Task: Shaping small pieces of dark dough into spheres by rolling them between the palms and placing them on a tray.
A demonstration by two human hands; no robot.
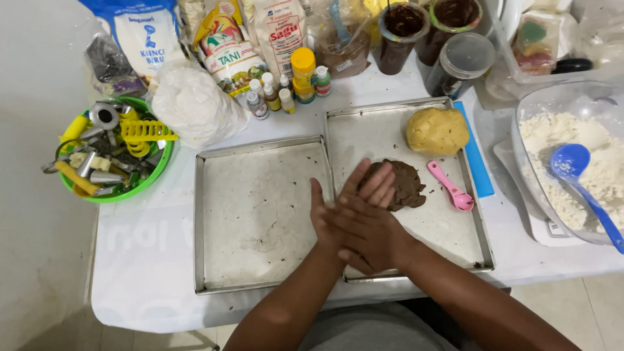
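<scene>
Hands: the left hand and the right hand are pressed palm to palm, right on top, fingers flat and extended. Whether anything lies between the palms cannot be told.
Hand axis: left fingers point far-right; right fingers point left, crossing them.
Brown dough: the brown dough lies on the right tray, touching the left fingertips. It is a flattish, irregular lump; its long axis runs roughly left to right.
Yellow dough: the yellow dough ball sits in the far right corner of the same tray, apart from the brown dough.
Pink spoon: the pink measuring spoon lies just right of the brown dough, bowl near-right, handle far-left.
Left tray: the left tray abuts the right tray on the bench.
Green bowl: the green bowl of cutters stands far left.
Flour tub: the clear flour tub with blue scoop is cut off at the right edge.
Hidden: the left part of the brown dough lies under the left fingers.
</scene>
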